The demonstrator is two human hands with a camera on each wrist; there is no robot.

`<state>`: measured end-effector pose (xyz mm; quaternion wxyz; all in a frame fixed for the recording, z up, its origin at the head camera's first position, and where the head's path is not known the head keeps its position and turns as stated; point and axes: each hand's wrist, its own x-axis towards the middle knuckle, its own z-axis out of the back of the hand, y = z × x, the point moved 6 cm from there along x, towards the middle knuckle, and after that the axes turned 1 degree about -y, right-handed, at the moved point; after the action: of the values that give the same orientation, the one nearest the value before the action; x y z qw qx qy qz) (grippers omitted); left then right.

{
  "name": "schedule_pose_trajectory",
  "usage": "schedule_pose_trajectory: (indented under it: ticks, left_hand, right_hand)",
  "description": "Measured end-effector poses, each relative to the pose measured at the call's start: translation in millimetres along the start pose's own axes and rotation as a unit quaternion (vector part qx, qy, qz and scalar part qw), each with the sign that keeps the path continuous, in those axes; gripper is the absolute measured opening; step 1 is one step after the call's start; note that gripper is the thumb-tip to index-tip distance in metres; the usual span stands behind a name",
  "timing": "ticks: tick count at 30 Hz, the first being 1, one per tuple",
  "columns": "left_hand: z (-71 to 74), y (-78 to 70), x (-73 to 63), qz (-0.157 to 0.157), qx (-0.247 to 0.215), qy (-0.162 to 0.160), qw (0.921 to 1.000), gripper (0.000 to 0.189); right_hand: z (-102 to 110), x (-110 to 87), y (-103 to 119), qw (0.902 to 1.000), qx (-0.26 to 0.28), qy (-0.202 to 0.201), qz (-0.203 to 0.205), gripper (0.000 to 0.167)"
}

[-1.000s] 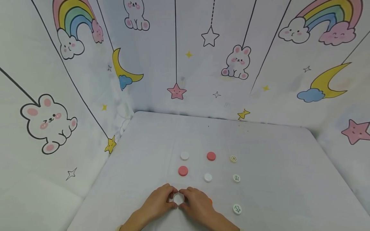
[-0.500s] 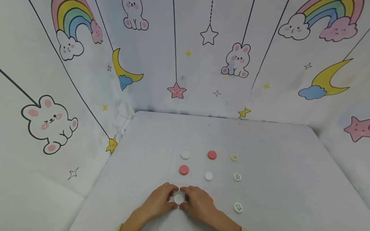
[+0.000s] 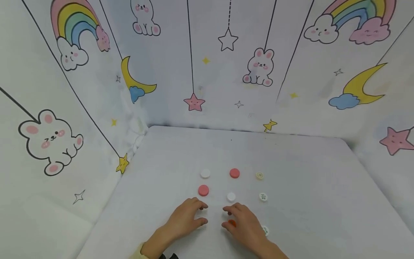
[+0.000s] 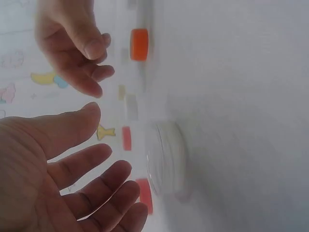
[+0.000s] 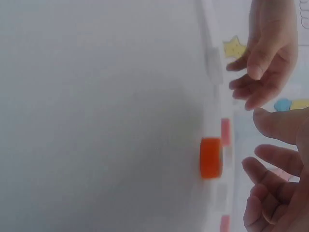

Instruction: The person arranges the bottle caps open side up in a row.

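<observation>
My left hand (image 3: 185, 217) and right hand (image 3: 242, 223) hover over the white table, facing each other with a gap between them. Their fingers are loosely bent and hold nothing. In the left wrist view, a clear round container (image 4: 166, 157) stands on the table beside the left fingertips; the left hand appears to cover it in the head view. An orange cap (image 3: 232, 223) lies under the right hand, partly covered by its thumb; it shows whole in the right wrist view (image 5: 211, 158). Just beyond the hands are a red cap (image 3: 203, 190) and a white cap (image 3: 231, 197).
Farther back are another white cap (image 3: 205, 173), another red cap (image 3: 234, 173) and a cream patterned disc (image 3: 260, 175). Two white discs with green marks (image 3: 263, 197) sit at the right, one partly behind the right hand. A cartoon-printed backdrop (image 3: 213, 79) rises around the table (image 3: 307, 187).
Both hands have let go of the clear round container and drawn apart, the right hand moving to the right over the orange cap. The head view has shifted slightly.
</observation>
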<state>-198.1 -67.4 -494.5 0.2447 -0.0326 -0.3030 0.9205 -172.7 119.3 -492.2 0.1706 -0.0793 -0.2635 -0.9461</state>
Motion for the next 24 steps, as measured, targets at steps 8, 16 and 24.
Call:
schedule_pose_trajectory:
  ticks: [8, 16, 24]
  left_hand:
    - [-22.2, -23.8, 16.6, -0.034, 0.013, 0.023, 0.9991, 0.032]
    - [-42.4, -42.6, 30.5, -0.065, 0.049, 0.034, 0.9961, 0.033]
    - [-55.3, -48.4, 36.6, -0.085, 0.107, 0.031, 0.9902, 0.037]
  right_hand:
    - [9, -13.1, -23, 0.9982, -0.012, -0.018, -0.055, 0.036]
    - [11, -23.9, -31, 0.9976, -0.026, -0.06, -0.021, 0.04]
    - [3, -26.2, -39, 0.9955, -0.079, -0.024, -0.047, 0.038]
